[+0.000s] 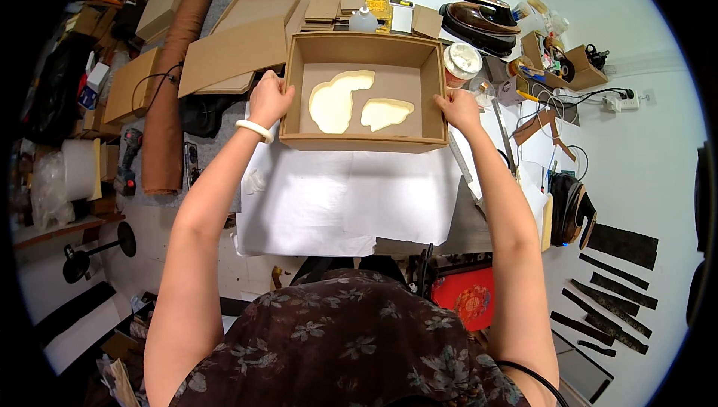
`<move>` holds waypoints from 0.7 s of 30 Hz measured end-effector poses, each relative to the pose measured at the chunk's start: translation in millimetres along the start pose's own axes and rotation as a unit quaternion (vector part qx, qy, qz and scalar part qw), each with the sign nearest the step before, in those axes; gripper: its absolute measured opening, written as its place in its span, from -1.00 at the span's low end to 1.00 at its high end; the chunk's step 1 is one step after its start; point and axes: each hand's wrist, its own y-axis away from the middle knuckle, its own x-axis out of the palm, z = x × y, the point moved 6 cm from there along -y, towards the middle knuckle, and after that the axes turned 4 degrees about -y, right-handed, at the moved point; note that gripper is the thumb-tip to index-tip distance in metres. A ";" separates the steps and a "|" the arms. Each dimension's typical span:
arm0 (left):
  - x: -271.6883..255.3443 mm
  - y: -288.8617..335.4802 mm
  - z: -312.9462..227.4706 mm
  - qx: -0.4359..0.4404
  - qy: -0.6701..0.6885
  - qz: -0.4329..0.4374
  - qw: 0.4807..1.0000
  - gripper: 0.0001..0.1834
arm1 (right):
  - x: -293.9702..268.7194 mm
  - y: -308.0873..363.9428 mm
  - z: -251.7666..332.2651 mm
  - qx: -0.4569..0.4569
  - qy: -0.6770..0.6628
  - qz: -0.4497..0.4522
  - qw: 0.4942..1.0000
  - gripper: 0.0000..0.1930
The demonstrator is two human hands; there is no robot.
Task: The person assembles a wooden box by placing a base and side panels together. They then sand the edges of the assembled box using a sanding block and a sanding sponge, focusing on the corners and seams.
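A shallow brown box (365,145), its top uncovered, is held level between my two hands over the table. Two irregular cut-outs show in its brown inner floor: a larger curved hollow (331,108) on the left and a smaller hollow (387,113) on the right, both pale cream inside. My left hand (271,100), with a white bangle at the wrist, grips the box's left wall. On the opposite side, my right hand (458,108) pinches the right wall. The fingers beneath the box are partly hidden.
White paper (344,198) covers the worktable. Behind the box stand a clear squeeze bottle (363,20), brown boards (323,5) and an iron (482,18). A lidded cup (462,63) stands close by my right hand. Leftward lie a brown roll (168,100) and a cordless drill (129,160).
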 end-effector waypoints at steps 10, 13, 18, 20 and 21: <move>-10.3 -3.6 -0.9 0.004 0.044 -0.001 0.999 -0.67 | -12.3 -0.7 6.5 -0.013 -0.029 -0.005 0.999 -0.62; -25.8 -6.9 -6.4 -0.006 0.055 -0.005 0.998 -0.66 | -31.3 4.1 16.2 -0.027 -0.074 -0.025 0.997 -0.62; -66.0 -17.9 -22.3 0.059 0.075 -0.030 0.995 -0.64 | -76.3 9.4 40.0 -0.031 -0.077 -0.039 0.996 -0.61; -84.6 -21.8 -33.0 0.076 0.085 -0.035 0.993 -0.59 | -94.2 12.3 46.4 -0.022 -0.095 -0.041 0.994 -0.59; -92.9 -24.9 -38.2 0.058 0.084 -0.028 0.994 -0.57 | -101.3 8.8 43.1 -0.015 -0.105 -0.035 0.994 -0.59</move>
